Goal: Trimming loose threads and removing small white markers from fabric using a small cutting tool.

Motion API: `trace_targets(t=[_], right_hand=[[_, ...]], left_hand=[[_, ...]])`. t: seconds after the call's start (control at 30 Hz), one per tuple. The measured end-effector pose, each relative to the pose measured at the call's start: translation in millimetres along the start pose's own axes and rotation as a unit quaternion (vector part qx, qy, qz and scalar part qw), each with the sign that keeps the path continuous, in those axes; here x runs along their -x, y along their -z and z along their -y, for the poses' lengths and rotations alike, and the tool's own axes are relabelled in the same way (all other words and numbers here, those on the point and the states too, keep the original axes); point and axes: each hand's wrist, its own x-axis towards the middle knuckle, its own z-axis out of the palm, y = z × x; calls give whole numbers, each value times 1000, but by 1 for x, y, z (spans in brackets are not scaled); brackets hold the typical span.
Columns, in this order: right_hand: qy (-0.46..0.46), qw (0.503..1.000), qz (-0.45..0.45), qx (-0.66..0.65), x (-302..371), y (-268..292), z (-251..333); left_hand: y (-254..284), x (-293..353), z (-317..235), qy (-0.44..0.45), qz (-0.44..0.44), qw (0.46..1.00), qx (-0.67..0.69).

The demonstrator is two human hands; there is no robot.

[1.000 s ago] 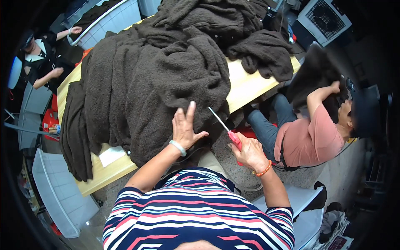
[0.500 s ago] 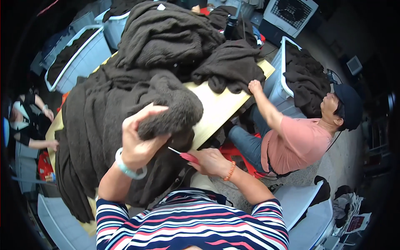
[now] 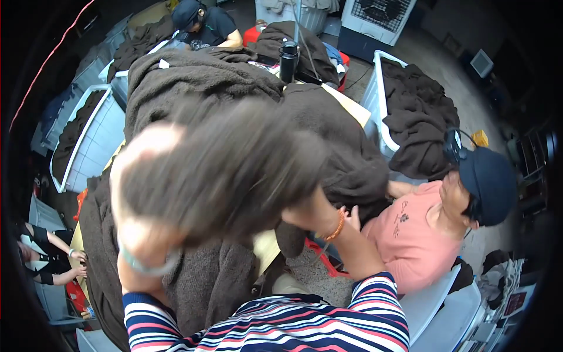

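Observation:
A length of dark brown fleece cloth [image 3: 223,170], smeared by motion, is held up before me above the pile. My left hand [image 3: 141,146] is blurred but wraps round its left side, gripping it. My right hand [image 3: 305,214] is at the cloth's lower right edge. Its fingers are hidden by the cloth, and no tool shows in it. More brown fleece [image 3: 205,287] hangs down toward my lap over the yellow tabletop [image 3: 267,249].
A co-worker in a pink shirt [image 3: 410,240] sits close on my right, hands at the fleece. Other people are at the far side and left. Bins of brown cloth [image 3: 375,100] stand around the table. A black bottle [image 3: 288,61] stands at the back.
The fleece in my left hand has been lifted and spread upward. My right hand has moved up and right; its red-handled tool is out of sight. The co-worker on the right has drawn fleece nearer.

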Motion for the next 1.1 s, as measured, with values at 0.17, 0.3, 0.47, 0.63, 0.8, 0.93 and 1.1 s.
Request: trace_targets(t=[0.17, 0.3, 0.47, 0.63, 0.8, 0.93, 1.1], right_hand=[[-125, 969, 200, 70, -66, 9, -114], [-400, 912, 90, -15, -73, -19, -214], [-422, 877, 179, -146, -32, -36, -147], [-419, 848, 266, -188, 20, -58, -76], [-240, 862, 367, -255, 84, -87, -2], [-100, 873, 419, -229, 119, -124, 63], [-207, 836, 378, -339, 135, -182, 88]], left_hand=[[22, -123, 96, -382, 153, 747, -522], [-36, -105, 175, 129, -55, 984, -111], [35, 100, 175, 108, 8, 953, -284], [42, 320, 97, 326, 2, 859, -396], [12, 445, 16, 408, 9, 778, -478], [24, 513, -25, 420, -31, 715, -558], [43, 583, -39, 403, 35, 691, -599]])
